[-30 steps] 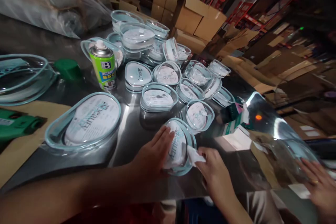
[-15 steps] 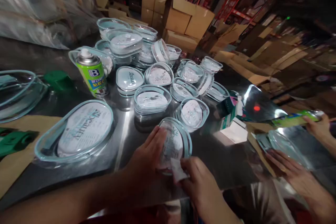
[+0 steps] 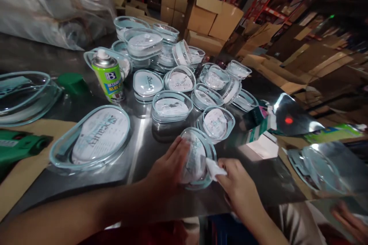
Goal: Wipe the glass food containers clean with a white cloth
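An oval clear plastic container (image 3: 198,157) with a pale blue rim and a printed white label lies on the dark table in front of me. My left hand (image 3: 172,162) rests on its left side, fingers stretched and close together. Between the fingers of my right hand (image 3: 237,178) is a folded white wipe (image 3: 215,169), held against the container's right rim. Just behind stands a similar container (image 3: 217,123), and a larger one (image 3: 97,136) lies to the left.
Many labelled containers (image 3: 172,106) are piled towards the back. A green spray can (image 3: 107,78) stands beside a green cap (image 3: 73,83). To the right are a small white-and-green box (image 3: 263,145) and a co-worker's hand (image 3: 349,220). Cardboard boxes (image 3: 212,19) stand behind the table.
My right hand has moved the wipe up and right along the container's rim. My left hand stays on the container. The co-worker's hands have left the green item and clear pieces.
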The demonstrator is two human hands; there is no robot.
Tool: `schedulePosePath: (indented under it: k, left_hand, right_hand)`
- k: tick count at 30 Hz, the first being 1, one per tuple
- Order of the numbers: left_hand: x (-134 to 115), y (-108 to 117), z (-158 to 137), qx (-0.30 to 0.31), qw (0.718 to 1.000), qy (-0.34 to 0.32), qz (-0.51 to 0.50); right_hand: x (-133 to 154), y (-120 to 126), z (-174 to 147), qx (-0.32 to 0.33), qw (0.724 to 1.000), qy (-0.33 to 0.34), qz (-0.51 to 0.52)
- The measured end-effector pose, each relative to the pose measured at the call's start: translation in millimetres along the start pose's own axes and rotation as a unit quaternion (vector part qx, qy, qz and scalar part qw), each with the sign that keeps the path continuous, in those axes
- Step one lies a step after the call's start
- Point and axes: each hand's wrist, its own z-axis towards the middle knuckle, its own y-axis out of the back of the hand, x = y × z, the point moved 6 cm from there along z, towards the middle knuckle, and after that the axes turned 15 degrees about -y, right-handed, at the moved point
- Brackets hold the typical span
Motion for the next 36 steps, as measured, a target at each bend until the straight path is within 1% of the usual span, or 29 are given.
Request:
schedulePosePath:
  k: [1, 2, 6, 7, 11, 12, 16, 18, 21, 22, 24, 26, 27, 30, 32, 34, 36]
  left_hand:
    - [0.2, -0.1, 0.2, 0.003, 1.000, 0.002, 0.000]
    - [0.6, 0.0, 0.2, 0.005, 1.000, 0.005, -0.001]
    - [0.7, 0.1, 0.2, 0.011, 1.000, 0.007, -0.005]
    - [0.7, -0.6, 0.1, 0.013, 1.000, 0.007, -0.008]
    - [2.3, -5.3, -0.9, 0.029, 0.999, 0.011, -0.030]
    - [2.9, -5.8, -1.2, 0.027, 0.999, 0.013, -0.031]
    - [3.0, -5.0, -1.1, 0.020, 0.999, 0.014, -0.021]
    - [1.7, -4.6, -0.6, 0.027, 0.999, 0.011, -0.023]
    - [2.7, -3.6, -0.8, 0.035, 0.999, 0.017, -0.026]
    - [3.4, -2.9, -1.0, 0.031, 0.999, 0.018, -0.025]
    - [4.7, -2.2, -1.4, 0.020, 0.999, 0.017, -0.026]
    - [4.8, -3.4, -1.3, 0.017, 0.999, 0.009, -0.028]
    - [4.5, -4.5, -1.1, 0.019, 0.999, 0.004, -0.029]
    - [4.5, -6.1, -0.3, 0.025, 0.999, 0.002, -0.029]
    - [6.4, -4.2, -0.2, 0.022, 0.999, 0.018, -0.026]
    - [7.6, -1.7, 0.0, 0.023, 0.999, 0.028, -0.025]
    - [7.2, -0.2, 0.6, 0.028, 0.999, 0.023, -0.028]
  right_hand:
    - [0.8, 0.4, 0.7, -0.017, 1.000, 0.012, -0.014]
    - [1.9, -1.2, 0.5, -0.018, 1.000, 0.015, -0.019]
    - [6.2, -8.0, -6.8, 0.030, 0.999, 0.007, 0.035]
    - [4.9, -7.1, -6.9, 0.031, 0.999, 0.002, 0.042]
    - [0.1, 2.4, 2.5, -0.023, 1.000, -0.010, -0.002]
    - [1.7, 3.5, 4.2, -0.025, 1.000, -0.007, -0.005]
    - [13.3, 2.6, 2.2, 0.031, 0.999, 0.036, 0.019]
    - [12.5, 5.2, 2.9, 0.017, 0.999, 0.042, -0.005]
    - [11.1, 8.9, 6.1, -0.031, 0.997, 0.049, -0.053]
    - [13.0, 7.9, 5.9, -0.027, 0.996, 0.062, -0.056]
    - [15.8, 4.1, 4.2, 0.011, 0.996, 0.075, -0.041]
    - [14.5, 2.3, 3.4, 0.036, 0.996, 0.067, -0.042]
    - [12.5, 2.5, 4.1, 0.035, 0.996, 0.059, -0.051]
    - [8.9, 3.7, 7.1, 0.001, 0.996, 0.040, -0.085]
    - [12.3, -0.8, 5.9, 0.022, 0.996, 0.049, -0.076]
    - [16.2, -3.4, 3.1, 0.049, 0.996, 0.062, -0.042]
    - [16.5, -1.5, 3.0, 0.051, 0.996, 0.070, -0.025]
